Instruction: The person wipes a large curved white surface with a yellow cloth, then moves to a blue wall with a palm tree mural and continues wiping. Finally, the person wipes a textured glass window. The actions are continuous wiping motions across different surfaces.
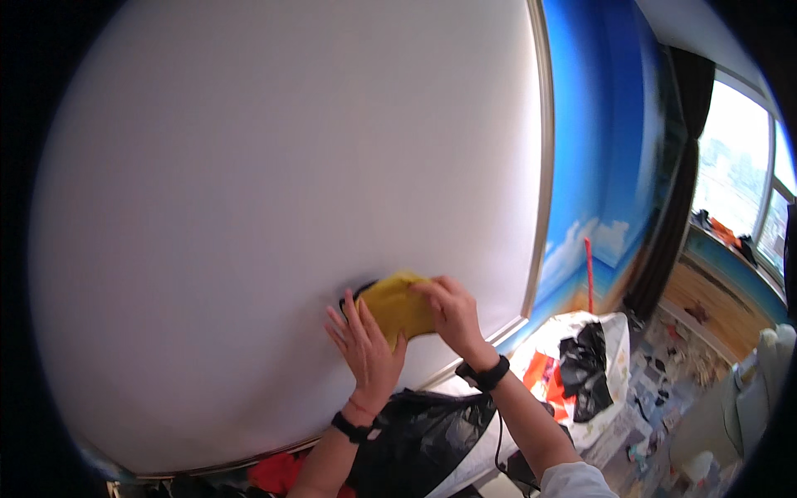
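A yellow cloth [395, 311], or a similar soft yellow piece, is held up in front of a large white framed panel [280, 155]. My right hand [451, 311] pinches its right side between thumb and bent fingers. At the lower left edge my left hand [367, 348] has its thumb and index finger on the cloth, the other fingers spread. A black rim [367, 287] shows along the cloth's upper left; what it belongs to is hidden. Whether the cloth touches the panel I cannot tell. Each wrist wears a black band.
Below the panel lies a black plastic bag [429, 436], with red fabric [277, 473] at its left. Another black bag [584, 367] and an orange-red bag [542, 380] rest on a white surface. Litter [654, 386] covers the floor near a pale chair [716, 404]. A dark curtain [679, 187] hangs by the window.
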Tool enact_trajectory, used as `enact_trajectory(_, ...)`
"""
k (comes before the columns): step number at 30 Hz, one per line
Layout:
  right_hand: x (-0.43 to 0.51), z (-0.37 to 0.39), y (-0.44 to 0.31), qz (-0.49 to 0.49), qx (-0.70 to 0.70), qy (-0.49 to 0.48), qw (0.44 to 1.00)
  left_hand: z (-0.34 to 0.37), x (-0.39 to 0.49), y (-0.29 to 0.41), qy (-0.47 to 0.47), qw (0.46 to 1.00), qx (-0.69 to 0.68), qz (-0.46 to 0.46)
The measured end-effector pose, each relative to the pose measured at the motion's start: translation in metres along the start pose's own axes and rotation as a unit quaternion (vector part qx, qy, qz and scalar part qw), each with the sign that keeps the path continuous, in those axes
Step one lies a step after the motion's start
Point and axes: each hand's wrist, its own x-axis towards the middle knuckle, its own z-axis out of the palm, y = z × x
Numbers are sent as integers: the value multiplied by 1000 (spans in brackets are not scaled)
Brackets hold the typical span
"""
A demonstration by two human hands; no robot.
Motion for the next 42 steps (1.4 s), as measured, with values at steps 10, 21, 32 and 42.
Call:
enact_trajectory(10, 85, 43, 61, -113, -89, 114, 983, 74, 119, 2, 122, 980, 150, 45)
enact_trajectory(21, 49, 62, 113, -104, -82, 117, 984, 99, 109, 13, 93, 973, 153, 143)
enact_trajectory(32, 59, 59, 141, -103, -59, 225, 967, 108, 100, 26, 136, 970, 174, 101)
enact_trajectory(42, 96, 21, 159, -80, -93, 323, 938, 129, 142, 71, 95, 961, 185, 180)
